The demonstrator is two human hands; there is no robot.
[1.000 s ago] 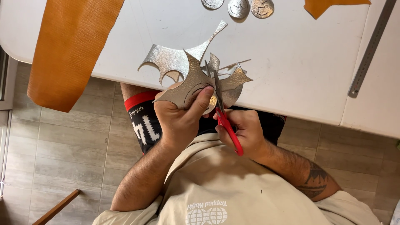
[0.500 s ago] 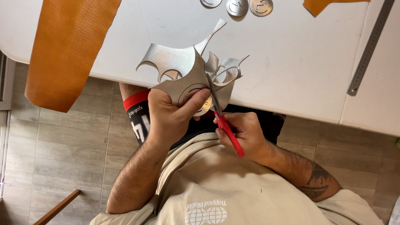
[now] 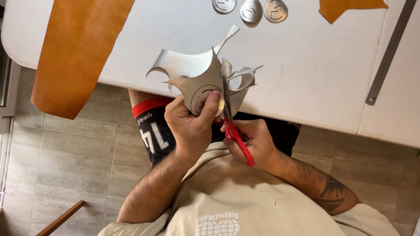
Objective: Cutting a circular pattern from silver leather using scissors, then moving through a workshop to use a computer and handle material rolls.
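Observation:
A ragged piece of silver leather (image 3: 192, 72) with several curved cut-outs is held up in front of the white table (image 3: 306, 70). My left hand (image 3: 192, 124) grips its lower part, thumb pressed on a drawn circle. My right hand (image 3: 256, 142) holds red-handled scissors (image 3: 234, 126), whose blades reach up into the leather beside that circle. A thin curl of cut leather hangs off to the right of the blades.
A long tan leather sheet (image 3: 78, 48) drapes over the table's left edge. Three silver leather discs (image 3: 251, 8) lie at the far edge, an orange scrap (image 3: 345, 8) to their right. A metal ruler (image 3: 389, 52) lies at the right. Tiled floor below.
My left hand has turned the silver leather slightly, and the scissor blades have moved further along the drawn circle. Nothing on the table has moved.

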